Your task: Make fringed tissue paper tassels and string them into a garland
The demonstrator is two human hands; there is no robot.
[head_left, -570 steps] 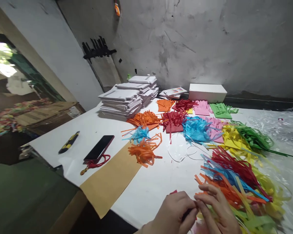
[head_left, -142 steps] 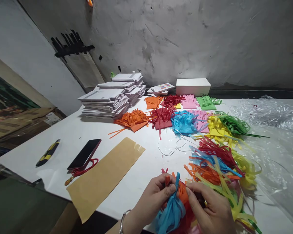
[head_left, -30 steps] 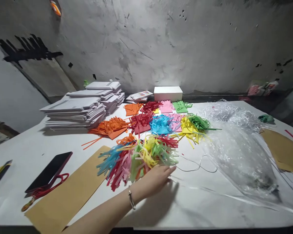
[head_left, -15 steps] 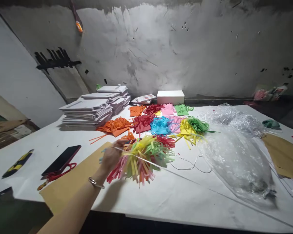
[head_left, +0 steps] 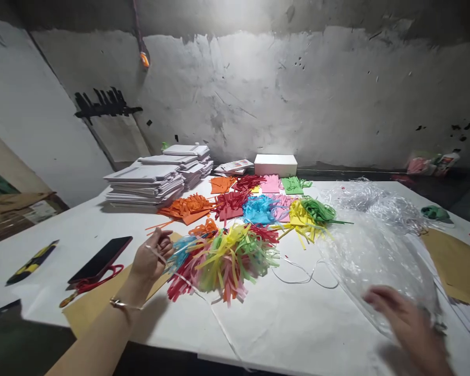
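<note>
My left hand (head_left: 152,256) is just left of a bunch of multicoloured paper tassels (head_left: 229,256), its fingers curled in. A white string (head_left: 215,308) runs across this hand, past the front of the bunch and down to the table's front edge. A silvery bracelet (head_left: 123,304) is on the left wrist. At the right, my right hand (head_left: 405,318) is smeared by motion in front of a clear plastic bag (head_left: 372,261). Whether it touches the bag or holds anything, I cannot tell. A looped white cord (head_left: 305,279) lies between bunch and bag.
Behind the bunch lie fringed paper pieces, among them a blue one (head_left: 260,209) and an orange one (head_left: 190,209). Stacked white packets (head_left: 143,185) stand back left, beside a white box (head_left: 276,165). A phone (head_left: 100,261) and a yellow-black cutter (head_left: 33,262) lie left.
My left hand has moved left, away from the bunch. The string, earlier stretched taut toward the lower right, now hangs slacker. My right hand has come into view over the right side.
</note>
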